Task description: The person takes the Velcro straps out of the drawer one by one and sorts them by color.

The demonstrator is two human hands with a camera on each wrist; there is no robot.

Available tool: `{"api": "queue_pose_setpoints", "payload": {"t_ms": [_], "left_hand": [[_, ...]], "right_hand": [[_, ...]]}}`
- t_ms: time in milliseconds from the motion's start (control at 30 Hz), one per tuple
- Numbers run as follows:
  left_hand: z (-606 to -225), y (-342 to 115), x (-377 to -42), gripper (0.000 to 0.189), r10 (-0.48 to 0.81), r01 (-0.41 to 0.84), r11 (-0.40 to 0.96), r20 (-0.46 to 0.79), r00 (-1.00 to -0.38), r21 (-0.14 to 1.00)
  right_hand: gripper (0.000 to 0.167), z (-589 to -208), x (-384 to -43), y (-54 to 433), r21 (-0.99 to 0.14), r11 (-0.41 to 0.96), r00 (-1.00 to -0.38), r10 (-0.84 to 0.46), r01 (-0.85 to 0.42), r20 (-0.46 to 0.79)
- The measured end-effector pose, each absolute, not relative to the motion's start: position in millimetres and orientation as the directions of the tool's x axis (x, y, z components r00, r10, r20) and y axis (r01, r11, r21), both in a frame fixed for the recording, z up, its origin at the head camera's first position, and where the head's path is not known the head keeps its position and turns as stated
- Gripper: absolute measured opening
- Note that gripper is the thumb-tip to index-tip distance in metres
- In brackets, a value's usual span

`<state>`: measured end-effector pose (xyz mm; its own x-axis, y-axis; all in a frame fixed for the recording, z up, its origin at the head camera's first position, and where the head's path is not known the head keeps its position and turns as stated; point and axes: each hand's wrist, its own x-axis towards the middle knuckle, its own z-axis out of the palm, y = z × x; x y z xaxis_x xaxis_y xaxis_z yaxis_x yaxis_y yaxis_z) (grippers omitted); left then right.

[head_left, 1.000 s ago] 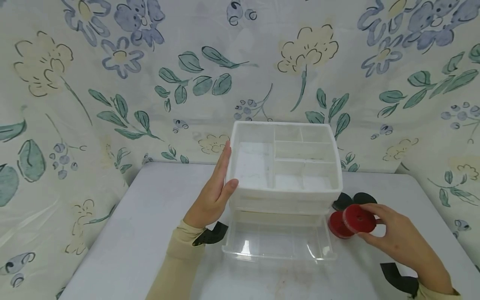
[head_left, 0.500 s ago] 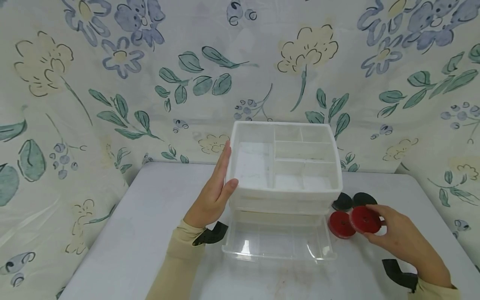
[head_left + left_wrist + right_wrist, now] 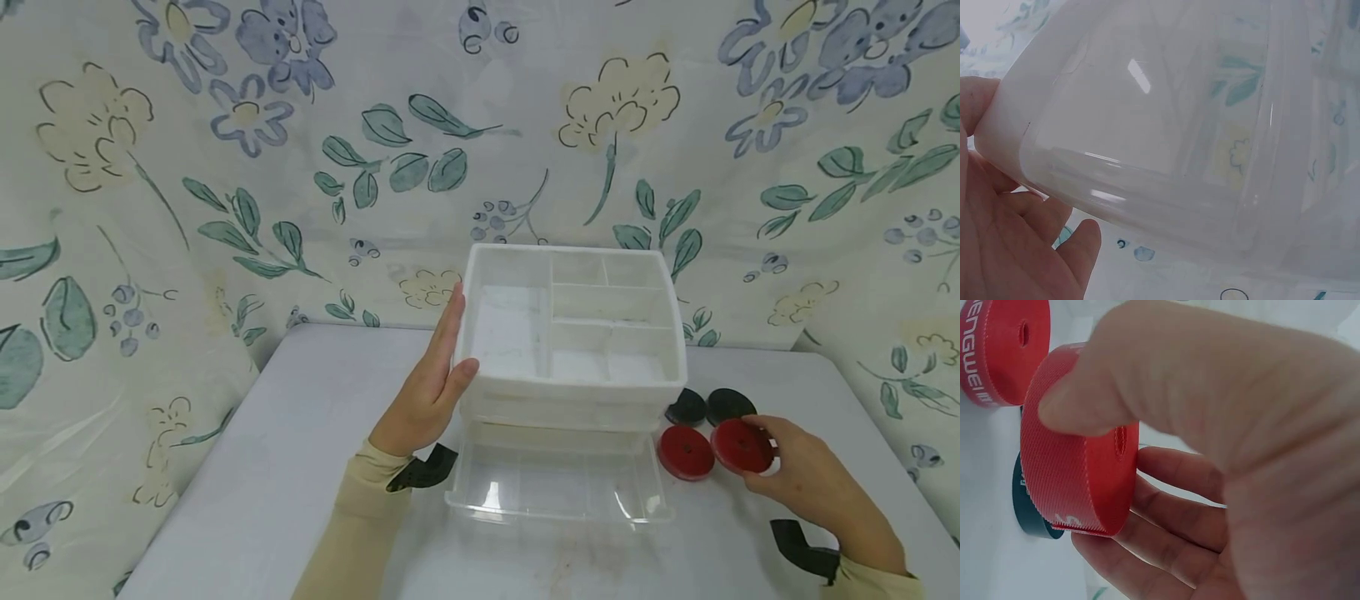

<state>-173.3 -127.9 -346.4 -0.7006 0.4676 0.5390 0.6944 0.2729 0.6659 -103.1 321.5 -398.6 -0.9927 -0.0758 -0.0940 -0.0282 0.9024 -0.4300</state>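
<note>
Left hand (image 3: 420, 387), fingers straight, rests along the left wall of a white plastic compartmented organizer (image 3: 570, 387); clear plastic drawer (image 3: 551, 483) juts out in front. To its right, loose red round fabric-tape roll (image 3: 686, 453). Just right of that, second red round fabric-tape roll (image 3: 738, 447), pinched by the nearer right hand (image 3: 813, 483); left of palm, no long axis; worktop (image 3: 337, 375) contact: cannot tell

– Any lettering?
– White "ENGWEI", its start cut off, on the farther red tape roll (image 3: 1007, 356); an apparent "S" on the nearer red tape roll (image 3: 1060, 469).
– The black roll (image 3: 1034, 509)?
– Illegible white marks.
</note>
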Motion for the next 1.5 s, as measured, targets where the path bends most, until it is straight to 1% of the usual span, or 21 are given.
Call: {"api": "queue_pose_setpoints", "payload": {"t_ms": [133,600,867,1000,1233,1500], "left_hand": [[-347,-128,-174,0.070,0.467,0.699,0.272,0.545,-0.696,0.661],[-347,-128,-175,0.070,0.466,0.705,0.273,0.550,-0.693,0.655],[-348,-128,-175,0.069,0.464,0.701,0.277,0.547,-0.696,0.657],[-349,-128,-175,0.069,0.465,0.703,0.276,0.549,-0.694,0.655],[-349,-129,-175,0.069,0.465,0.704,0.275,0.550,-0.693,0.654],[-349,-129,-175,0.069,0.468,0.705,0.275,0.550,-0.692,0.654]], "right_hand": [[0.077,-402,-105,323,-0.431,0.902,-0.991,-0.071,-0.015,-0.114],[0.072,-416,-110,331,-0.436,0.899,-0.986,-0.097,-0.029,-0.135],[0.075,-422,-112,334,-0.455,0.890,-0.982,-0.101,-0.017,-0.161],[0.074,-425,-112,336,-0.449,0.893,-0.981,-0.102,-0.019,-0.162],[0.076,-429,-115,338,-0.458,0.889,-0.975,-0.090,0.015,-0.205],[0.074,-433,-115,339,-0.454,0.891,-0.975,-0.096,0.006,-0.200]]}}
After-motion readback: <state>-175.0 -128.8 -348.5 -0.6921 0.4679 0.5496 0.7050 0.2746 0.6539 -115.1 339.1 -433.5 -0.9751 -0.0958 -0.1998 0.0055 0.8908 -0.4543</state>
